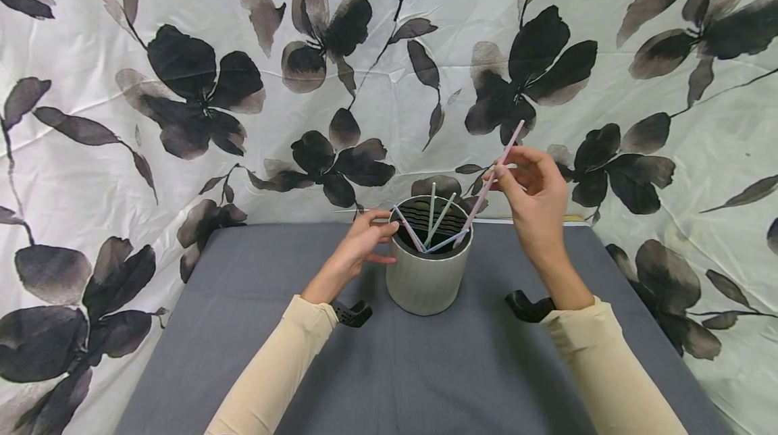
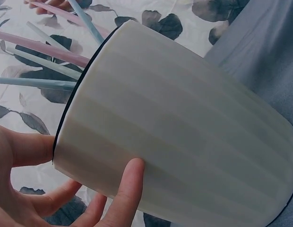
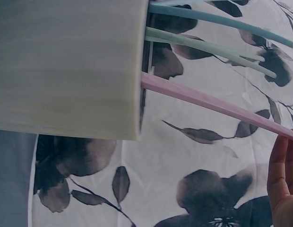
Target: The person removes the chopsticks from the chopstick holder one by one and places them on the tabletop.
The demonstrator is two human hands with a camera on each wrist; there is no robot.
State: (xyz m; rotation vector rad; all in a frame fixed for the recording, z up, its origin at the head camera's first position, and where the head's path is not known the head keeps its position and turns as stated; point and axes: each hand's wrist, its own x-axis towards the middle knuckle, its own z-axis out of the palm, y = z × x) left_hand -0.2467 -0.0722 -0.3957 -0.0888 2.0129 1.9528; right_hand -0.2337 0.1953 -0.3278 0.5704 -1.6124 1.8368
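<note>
A pale ribbed cylindrical pot [image 1: 425, 286] with a dark opening stands upright on the grey cloth. Several thin straws lean out of it, among them a green straw [image 3: 208, 49] and a blue straw [image 3: 227, 21]. With thumb and fingertips, my right hand [image 1: 537, 195] pinches a pink straw [image 1: 477, 205] near its upper part. That straw slants down, its lower end at the pot's right rim. Around the pot's left side my left hand [image 1: 352, 249] holds it, one digit at the rim and other fingertips on the wall. The straws' bottoms are hidden inside.
Grey cloth [image 1: 243, 354] covers the table. Right behind its far edge hangs a white sheet [image 1: 425, 124] with dark flower prints. A black wrist device [image 1: 352, 313] sits on the left wrist, another black device [image 1: 529, 306] on the right.
</note>
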